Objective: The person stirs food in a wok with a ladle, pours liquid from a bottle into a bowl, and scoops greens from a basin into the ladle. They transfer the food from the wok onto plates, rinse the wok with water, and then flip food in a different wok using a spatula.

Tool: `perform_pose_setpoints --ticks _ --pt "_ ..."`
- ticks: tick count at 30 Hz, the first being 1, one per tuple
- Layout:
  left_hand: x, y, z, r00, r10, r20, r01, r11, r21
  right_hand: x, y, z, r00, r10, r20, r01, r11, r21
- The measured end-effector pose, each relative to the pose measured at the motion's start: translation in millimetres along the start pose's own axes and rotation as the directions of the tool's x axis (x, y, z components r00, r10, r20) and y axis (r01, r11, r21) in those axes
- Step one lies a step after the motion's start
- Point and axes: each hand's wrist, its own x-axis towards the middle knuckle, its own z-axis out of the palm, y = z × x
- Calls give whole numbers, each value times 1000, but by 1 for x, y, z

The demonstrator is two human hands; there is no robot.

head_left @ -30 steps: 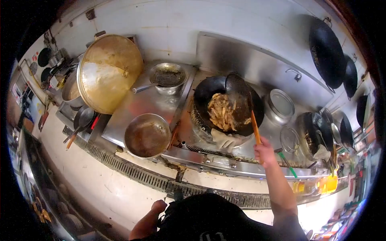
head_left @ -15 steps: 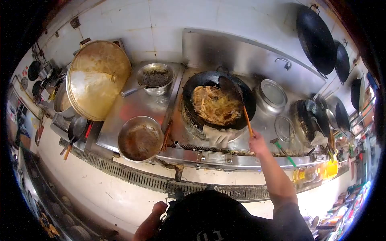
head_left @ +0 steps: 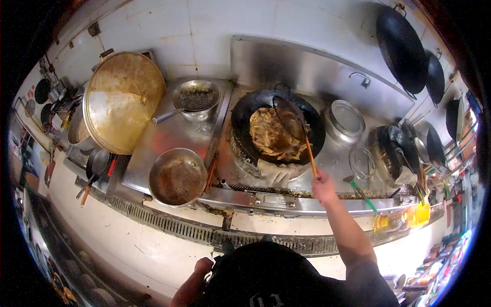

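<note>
My right hand (head_left: 325, 188) is closed round the wooden handle of a long-handled wok ladle (head_left: 310, 153). The ladle's round, dark head lies over the brown food (head_left: 276, 135) in a large black wok (head_left: 245, 105) on the stove. Brown, glossy pieces lie massed in the middle of the wok. A folded pale cloth (head_left: 279, 171) rests against the wok's near rim. Low beside my body is my left hand (head_left: 203, 265), away from the stove; its fingers are mostly hidden, so I cannot make out whether it holds anything.
Left of the wok are a wide metal bowl (head_left: 177, 176) with brown residue and a strainer (head_left: 197, 96) set on a pot. A big round lid (head_left: 123, 102) leans farther left. To the right stand a lidded pot (head_left: 347, 120) and a green-handled brush (head_left: 360, 193). Woks (head_left: 401, 48) hang above.
The ladle's head has tilted and shifted slightly left and up in the wok. The food has gathered into a more compact mass. My right hand has moved a little left; my left hand stays put.
</note>
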Motion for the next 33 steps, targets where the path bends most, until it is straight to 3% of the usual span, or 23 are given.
perform_pose_setpoints --ticks 1,3,4,6,10,12,14,16,18,19,22,23,25,27,28,30,33 --pt "1 -2 1 997 72 -32 -70 995 64 -4 -3 2 1000 1 -1 -1 1000 1" --pt "-1 -1 -5 998 60 -27 -58 996 62 -18 -23 4 970 191 149 -223 945 238" --pt "-1 0 -8 999 45 -25 -43 997 59 -17 -24 3 971 191 147 -222 946 238" --pt "-4 4 -18 999 34 -14 -33 999 37 -14 -24 -1 919 293 263 -368 877 310" --pt "-8 11 -31 999 7 37 -8 1000 24 3 4 5 962 245 123 -269 930 249" --pt "0 5 -16 1000 15 25 -16 999 39 4 5 16 995 95 -5 -95 995 28" --pt "-1 2 1 999 28 20 -29 998 58 -3 -1 19 992 115 49 -119 987 103" --pt "-2 0 11 999 -46 -16 43 990 -133 -9 -9 16 987 130 97 -146 973 178" --pt "-2 2 8 994 -95 51 104 975 -196 -8 -16 12 923 294 248 -369 859 356" --pt "-2 3 7 982 -143 121 170 952 -255 -5 -13 11 923 293 248 -368 859 356" --pt "3 -1 16 988 -135 74 148 967 -209 8 5 13 947 274 169 -315 897 311" --pt "1 1 9 988 -137 71 150 966 -211 12 15 16 966 203 161 -246 913 325" --pt "-5 3 -4 994 -44 104 50 997 -60 8 14 22 979 132 152 -177 924 338" --pt "1 2 8 990 -85 110 99 987 -126 -7 -12 37 984 80 157 -105 982 155" --pt "5 -2 17 985 -127 116 148 971 -188 -1 -16 39 985 76 157 -101 982 159" --pt "4 0 14 991 -96 88 112 974 -197 12 -19 41 918 233 321 -358 836 416" --pt "3 5 1 975 -185 120 206 959 -195 32 -15 45 906 329 267 -418 795 440"
